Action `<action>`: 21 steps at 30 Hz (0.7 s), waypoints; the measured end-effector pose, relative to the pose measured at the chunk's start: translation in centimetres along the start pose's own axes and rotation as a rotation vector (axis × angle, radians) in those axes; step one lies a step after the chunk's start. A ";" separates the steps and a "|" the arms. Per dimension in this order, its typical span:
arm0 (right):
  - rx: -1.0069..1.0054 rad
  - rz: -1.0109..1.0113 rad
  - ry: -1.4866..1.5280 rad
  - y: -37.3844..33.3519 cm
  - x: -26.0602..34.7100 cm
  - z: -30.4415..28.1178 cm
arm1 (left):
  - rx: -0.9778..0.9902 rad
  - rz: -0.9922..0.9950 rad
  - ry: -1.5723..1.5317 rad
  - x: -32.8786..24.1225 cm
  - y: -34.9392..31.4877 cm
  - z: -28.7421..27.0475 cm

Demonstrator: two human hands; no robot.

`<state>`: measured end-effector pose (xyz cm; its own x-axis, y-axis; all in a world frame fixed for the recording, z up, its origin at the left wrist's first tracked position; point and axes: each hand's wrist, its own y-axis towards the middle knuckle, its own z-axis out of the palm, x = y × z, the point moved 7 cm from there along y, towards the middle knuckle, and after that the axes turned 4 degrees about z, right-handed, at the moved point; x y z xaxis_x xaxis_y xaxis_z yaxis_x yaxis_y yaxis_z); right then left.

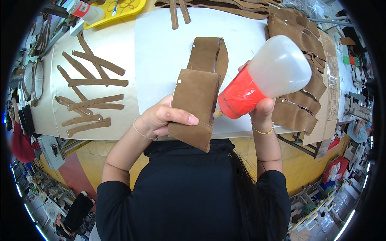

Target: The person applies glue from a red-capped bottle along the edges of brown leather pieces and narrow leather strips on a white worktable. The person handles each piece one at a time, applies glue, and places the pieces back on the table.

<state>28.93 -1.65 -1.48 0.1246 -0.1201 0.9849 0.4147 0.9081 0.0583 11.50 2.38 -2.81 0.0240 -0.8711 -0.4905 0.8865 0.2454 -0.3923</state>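
My left hand (169,116) grips a folded brown suede-like piece (195,94), thumb on top and the other fingers underneath. Behind it, the far part of the piece stretches over the white table sheet. My right hand (263,108) is closed around a squeeze bottle (281,64) with a translucent whitish body and red tape at its neck. Tipped nozzle-down, the bottle points at the right edge of the brown piece. Its yellowish tip is at or very near that edge; I cannot tell whether it touches. Most of my right fingers are hidden behind the bottle.
Several narrow brown strips (96,82) lie on the table's left side. More brown pieces (297,108) are piled on cardboard (331,88) at the right, and long strips (217,6) lie at the far edge. A yellow tray (132,10) and a white jar (90,12) stand far left.
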 end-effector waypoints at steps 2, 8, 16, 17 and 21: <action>0.032 0.044 0.046 0.2 -0.2 -0.1 | -0.021 0.016 0.010 -0.1 -0.2 -0.3; 0.039 0.373 0.398 3.0 -1.9 -2.6 | 0.059 -0.038 0.170 -0.7 -1.2 -2.5; 0.024 0.665 0.320 2.3 -4.7 -3.8 | 0.123 -0.130 0.506 -2.5 -6.0 -7.1; 0.007 0.644 0.346 2.9 -4.4 -4.0 | 0.127 -0.144 0.599 -2.8 -6.7 -7.4; 0.020 0.636 0.471 6.2 -4.2 -3.1 | -0.027 -0.188 0.779 -2.9 -9.0 -8.7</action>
<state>33.75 3.21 -5.77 0.7025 0.2710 0.6580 0.1200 0.8663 -0.4849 -0.59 6.41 -4.61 -0.4631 -0.3537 -0.8126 0.8320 0.1423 -0.5362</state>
